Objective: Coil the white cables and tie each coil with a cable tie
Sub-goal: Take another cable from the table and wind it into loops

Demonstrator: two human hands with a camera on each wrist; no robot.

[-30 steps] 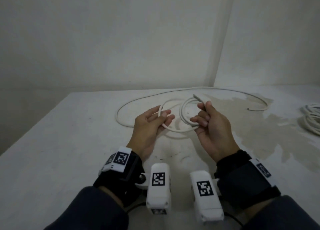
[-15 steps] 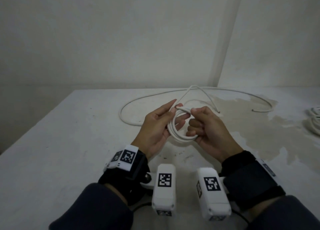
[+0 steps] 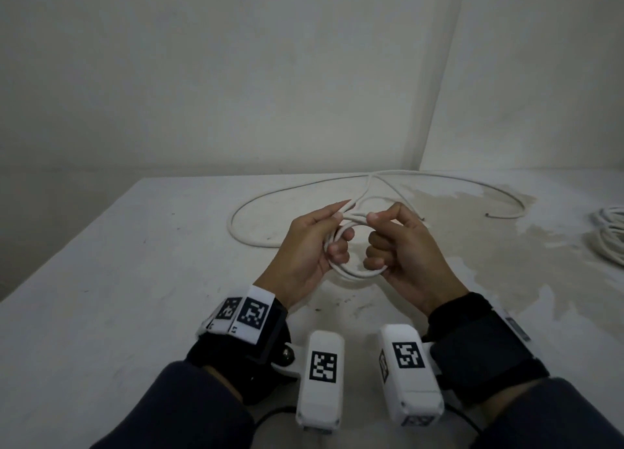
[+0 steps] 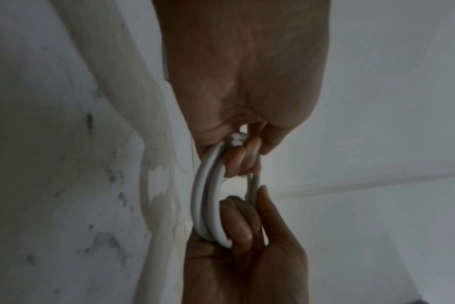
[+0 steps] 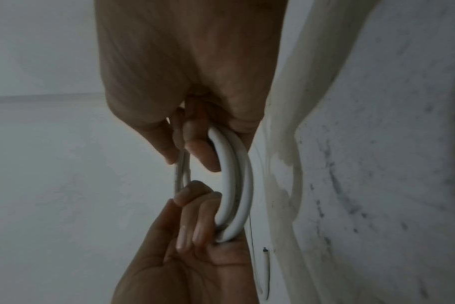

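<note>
Head view only: 2nd cable bundle [image 3: 609, 237] far R on table [image 3: 101, 313].

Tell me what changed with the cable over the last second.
The hands closed together: the left hand and right hand now both grip one small coil, gathered from wider loops. The loose cable still trails across the table.

No words, brands or numbers can be read anywhere in these views. The only signs are black-and-white square code markers — one on each white camera housing, the left camera housing [image 3: 320, 377] and the right camera housing [image 3: 410, 372], and two on the white left wristband tag [image 3: 241, 315]. A further tag on the right wrist strap [image 3: 516, 327] is too small to make out.
</note>
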